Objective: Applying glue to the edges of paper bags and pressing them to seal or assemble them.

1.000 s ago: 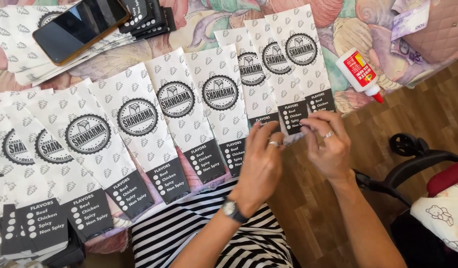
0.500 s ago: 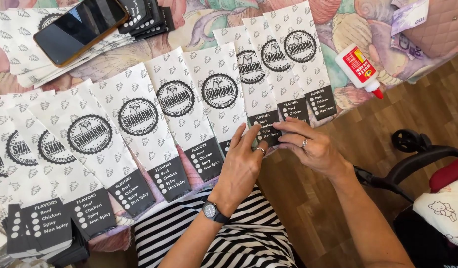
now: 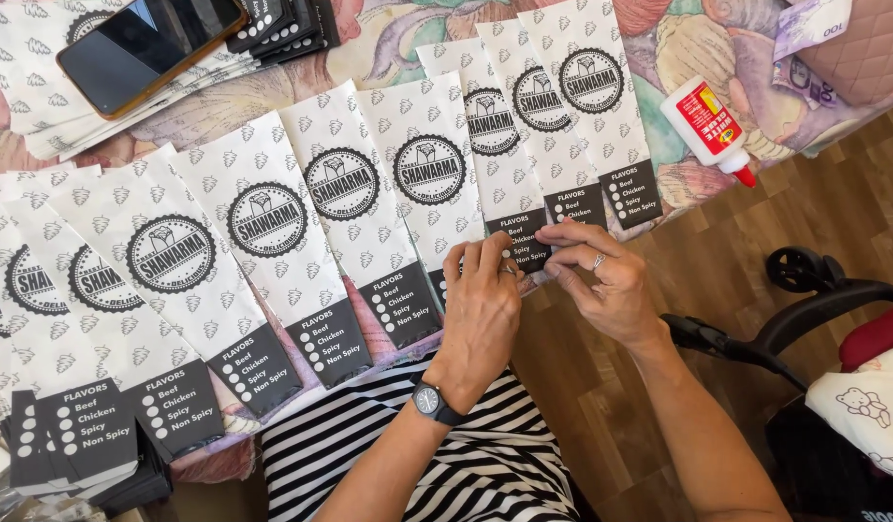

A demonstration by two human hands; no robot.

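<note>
The paper sleeve (image 3: 509, 208) at frame centre lies fanned among its neighbours; your left hand (image 3: 482, 314) and right hand (image 3: 606, 285) pinch its dark lower edge, so press evenly.

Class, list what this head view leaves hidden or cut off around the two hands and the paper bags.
- Head view: the left hand covers the bottom edge of one paper bag.
- The right hand hides its own fingertips' grip on that bag.
- The leftmost bags are cut off by the frame edge.
- The phone hides the bags under it.
</note>
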